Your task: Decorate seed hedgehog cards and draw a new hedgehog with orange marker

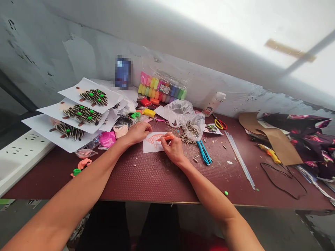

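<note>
- Fingers of my right hand (175, 150) pinched an orange pen (168, 137); tip pointed left, over the drawing on the paper (149, 148).
- Paper lay flat on the table (141, 184), just left of the right fingers, its right part under that hand. The orange drawing's long axis ran roughly left-right, close to the pen's line.
- Right hand was nearer the drawing's right end; left hand (138, 131) sat by the paper's upper left edge, palm down, fingers bent. Couldn't tell if they pressed on the paper or were pinched together.
- Right forearm came in from lower right, left from lower left, both angled inward, wrists low by the table.
- Right of the paper: seeds (187, 138), plastic bag (196, 126), blue-handled tool (204, 153).
- Left, beyond the left forearm: pink clay (107, 139) and stacked sheets (56, 134) with seeds stuck on.
</note>
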Demonstrator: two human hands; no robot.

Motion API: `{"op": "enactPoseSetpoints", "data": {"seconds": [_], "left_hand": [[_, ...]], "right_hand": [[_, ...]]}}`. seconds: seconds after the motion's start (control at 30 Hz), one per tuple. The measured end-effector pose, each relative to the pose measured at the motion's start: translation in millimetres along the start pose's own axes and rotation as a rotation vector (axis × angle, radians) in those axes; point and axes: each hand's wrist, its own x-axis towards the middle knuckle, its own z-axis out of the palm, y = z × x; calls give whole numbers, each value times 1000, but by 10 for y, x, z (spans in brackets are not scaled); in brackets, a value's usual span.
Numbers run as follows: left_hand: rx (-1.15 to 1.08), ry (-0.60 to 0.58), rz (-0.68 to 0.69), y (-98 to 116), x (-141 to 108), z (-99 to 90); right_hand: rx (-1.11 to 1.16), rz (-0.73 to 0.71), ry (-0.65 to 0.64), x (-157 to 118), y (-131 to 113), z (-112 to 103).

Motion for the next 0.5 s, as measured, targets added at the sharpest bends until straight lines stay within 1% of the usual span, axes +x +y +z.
{"op": "enactPoseSetpoints", "data": {"seconds": [0.2, 0.5], "left_hand": [[-21, 7, 5, -1, -7, 3], [-2, 1, 9, -5, -1, 4]], "right_hand": [[2, 11, -28, -5, 8, 22], [12, -13, -45, 7, -18, 13]]}}
